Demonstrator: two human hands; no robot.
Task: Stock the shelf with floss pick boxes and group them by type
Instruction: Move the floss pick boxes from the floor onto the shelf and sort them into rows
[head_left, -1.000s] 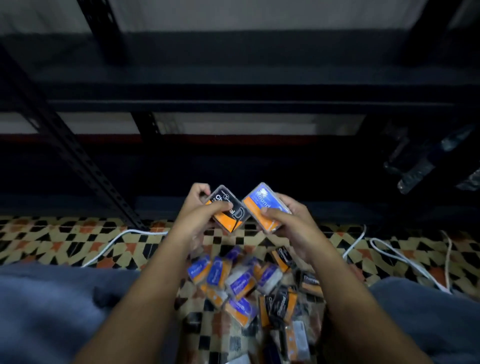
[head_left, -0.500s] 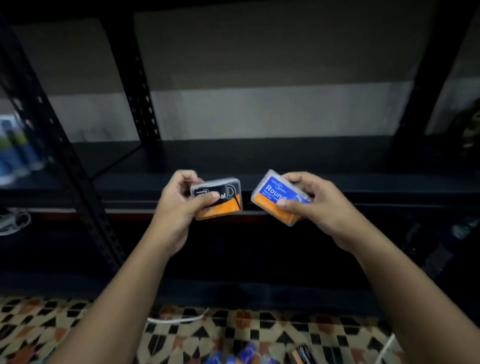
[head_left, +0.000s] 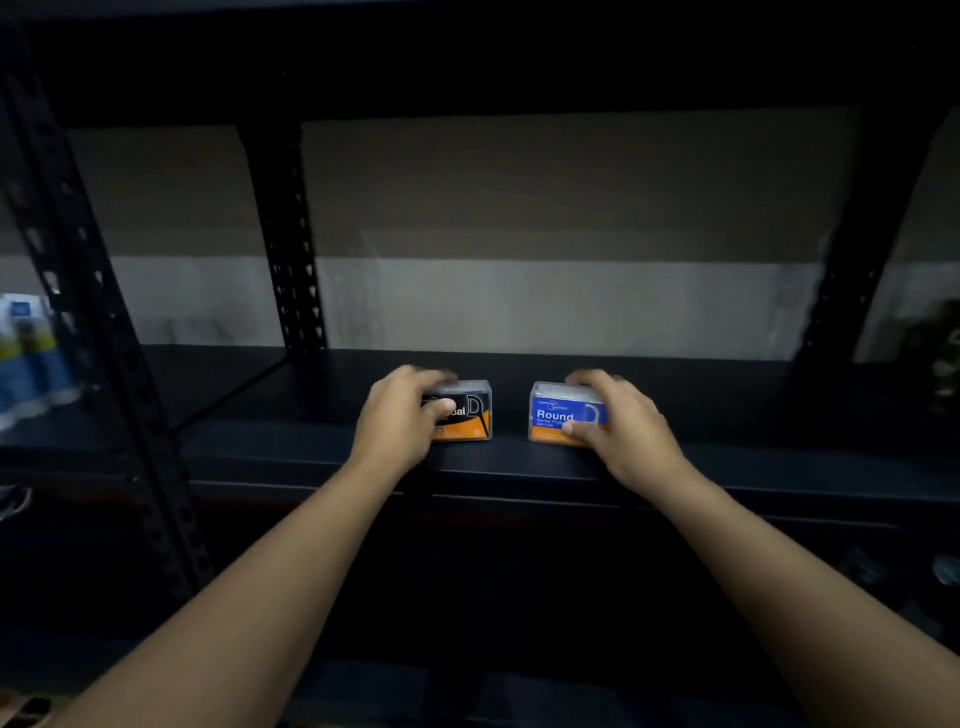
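Dim light falls on a black metal shelf (head_left: 311, 441) backed by a pale two-tone wall. Near the front edge, at centre, stand two small clear plastic boxes of floss picks, apart from each other: a black-and-orange labelled box (head_left: 467, 413) at 9 o'clock of a blue-and-orange box marked "Round" (head_left: 558, 415). The left hand (head_left: 400, 421) grips the black one, thumb across its face; the right hand (head_left: 618, 421) grips the blue one, fingers over its top. By the look of it, stocking has barely begun: one box starts each type's group, neither yet let go. What is inside the boxes cannot be made out. Blurred blue-and-white packages (head_left: 26, 353) sit at far 9 o'clock.
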